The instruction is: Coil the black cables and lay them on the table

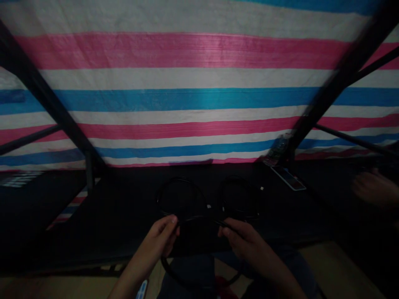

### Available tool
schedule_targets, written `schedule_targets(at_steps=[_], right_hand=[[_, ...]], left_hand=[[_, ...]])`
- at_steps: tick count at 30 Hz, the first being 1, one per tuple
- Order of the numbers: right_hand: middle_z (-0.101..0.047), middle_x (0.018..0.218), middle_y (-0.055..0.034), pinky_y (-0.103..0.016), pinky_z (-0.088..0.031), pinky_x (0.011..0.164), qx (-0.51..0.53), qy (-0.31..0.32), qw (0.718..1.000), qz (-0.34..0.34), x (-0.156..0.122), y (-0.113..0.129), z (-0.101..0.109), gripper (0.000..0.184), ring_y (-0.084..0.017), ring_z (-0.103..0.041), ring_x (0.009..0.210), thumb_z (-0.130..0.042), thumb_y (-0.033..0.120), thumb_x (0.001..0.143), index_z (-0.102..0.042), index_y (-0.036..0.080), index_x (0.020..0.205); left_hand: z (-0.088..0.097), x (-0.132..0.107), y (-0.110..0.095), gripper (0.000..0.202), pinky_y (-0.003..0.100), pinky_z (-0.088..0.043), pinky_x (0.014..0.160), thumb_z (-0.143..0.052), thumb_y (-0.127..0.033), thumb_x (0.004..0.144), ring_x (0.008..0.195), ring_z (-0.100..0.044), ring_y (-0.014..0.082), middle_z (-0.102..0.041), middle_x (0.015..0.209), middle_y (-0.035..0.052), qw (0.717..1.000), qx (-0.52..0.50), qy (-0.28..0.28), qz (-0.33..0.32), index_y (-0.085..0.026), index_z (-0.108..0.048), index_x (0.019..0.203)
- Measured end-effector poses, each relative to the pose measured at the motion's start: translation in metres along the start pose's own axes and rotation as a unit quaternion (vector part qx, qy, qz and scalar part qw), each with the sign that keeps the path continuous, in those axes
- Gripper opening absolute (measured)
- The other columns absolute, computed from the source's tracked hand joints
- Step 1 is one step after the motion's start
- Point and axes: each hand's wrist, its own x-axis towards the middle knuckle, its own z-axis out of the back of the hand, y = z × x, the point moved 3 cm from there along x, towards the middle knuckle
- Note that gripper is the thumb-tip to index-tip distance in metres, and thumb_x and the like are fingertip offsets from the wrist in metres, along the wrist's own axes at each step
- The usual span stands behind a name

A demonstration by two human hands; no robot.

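A thin black cable [196, 219] stretches between my two hands above the near edge of a dark table [124, 216]. My left hand [163, 237] pinches it at one end, and the cable loops down below that hand. My right hand [241, 236] pinches it at the other end. Two coiled black cables lie on the table just beyond my hands: one coil [182, 197] on the left, another coil [238, 199] on the right, each with a small pale connector tip.
A phone [288, 177] lies on the table at the right, near a dark slanted pole [327, 95]. Another person's hand [372, 189] is blurred at the far right. A pink, white and blue striped tarp [193, 83] hangs behind.
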Motion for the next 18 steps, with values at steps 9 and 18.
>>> schedule_targets(at_steps=[9, 18], right_hand=[[-0.065, 0.079, -0.0009, -0.028, -0.042, 0.074, -0.198, 0.108, 0.974, -0.009, -0.001, 0.015, -0.025, 0.026, -0.019, -0.056, 0.081, -0.055, 0.039, 0.091, -0.07, 0.02, 0.082], [-0.066, 0.086, -0.0039, -0.031, -0.046, 0.08, -0.076, 0.014, 0.996, -0.033, -0.016, -0.025, 0.006, 0.03, -0.021, -0.061, 0.086, -0.055, 0.046, 0.094, -0.066, 0.018, 0.088]], left_hand=[[-0.046, -0.015, -0.018, 0.032, 0.024, -0.037, 0.066, -0.053, -0.042, 0.092, 0.072, -0.048, 0.0149, -0.056, 0.072, -0.0019, 0.955, 0.237, 0.145, -0.1, -0.018, -0.064, 0.075], [0.004, 0.001, -0.037, 0.05, 0.02, -0.018, 0.042, -0.059, -0.066, 0.084, 0.046, -0.022, 0.0082, -0.029, 0.054, -0.0095, 0.991, 0.077, -0.02, -0.106, -0.021, -0.047, 0.065]])
